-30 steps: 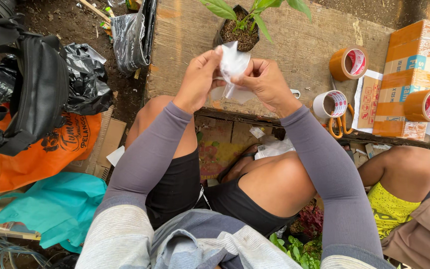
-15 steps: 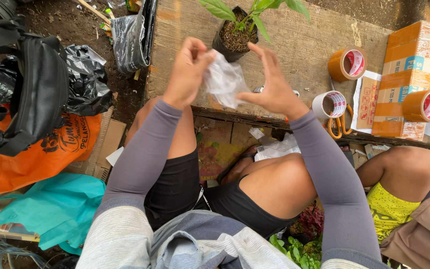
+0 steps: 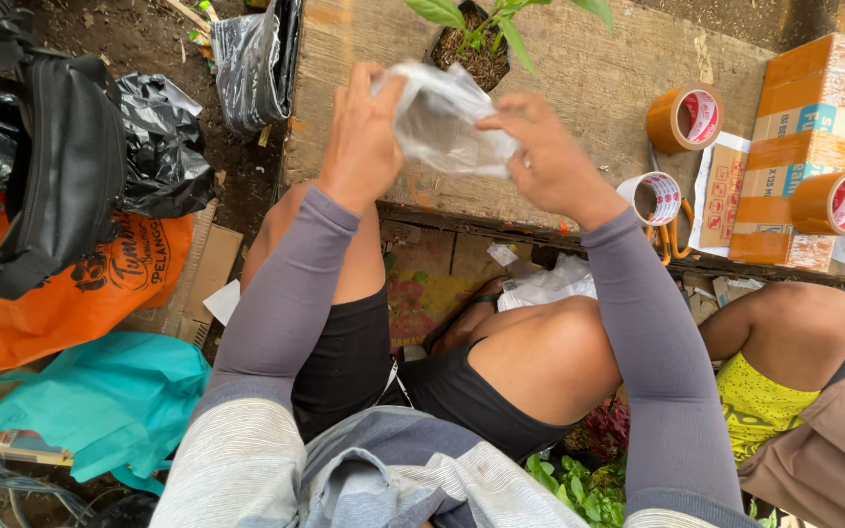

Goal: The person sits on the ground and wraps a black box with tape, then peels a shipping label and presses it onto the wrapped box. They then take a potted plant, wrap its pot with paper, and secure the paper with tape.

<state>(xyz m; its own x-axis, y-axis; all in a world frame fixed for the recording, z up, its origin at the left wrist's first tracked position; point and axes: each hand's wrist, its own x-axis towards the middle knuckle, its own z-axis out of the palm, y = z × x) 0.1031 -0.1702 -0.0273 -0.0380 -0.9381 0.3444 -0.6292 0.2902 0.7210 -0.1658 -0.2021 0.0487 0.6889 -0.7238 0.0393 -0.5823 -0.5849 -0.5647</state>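
Seen from the head camera, a seated person in grey sleeves holds a crumpled, translucent clear plastic bag (image 3: pixel 445 119) up above the near edge of a weathered wooden tabletop (image 3: pixel 599 93). The left hand (image 3: pixel 362 137) pinches the bag's upper left corner between thumb and fingers, while the right hand (image 3: pixel 540 156) grips its right side, fingers curled over the film. The bag is wrinkled and cloudy, with pale glints along its folds, slack between the two grips, and looks empty so far as can be told. Just behind it on the tabletop stands a small black pot of soil with a green-leaved seedling (image 3: pixel 481 44). To the right lie a brown roll of packing tape (image 3: pixel 685 119), a white-cored tape roll (image 3: pixel 649 198) beside orange-handled scissors (image 3: pixel 674 235), an orange cardboard box (image 3: pixel 802 147) and another brown tape roll (image 3: pixel 833 202) resting against it. On the ground to the left sit a black shoulder bag (image 3: pixel 61 166), black plastic sacks (image 3: pixel 163 147), an orange printed carrier bag (image 3: pixel 90 293) and a teal fabric bag (image 3: pixel 90 401). Another person's knee and yellow shorts (image 3: pixel 765 406) show at lower right.
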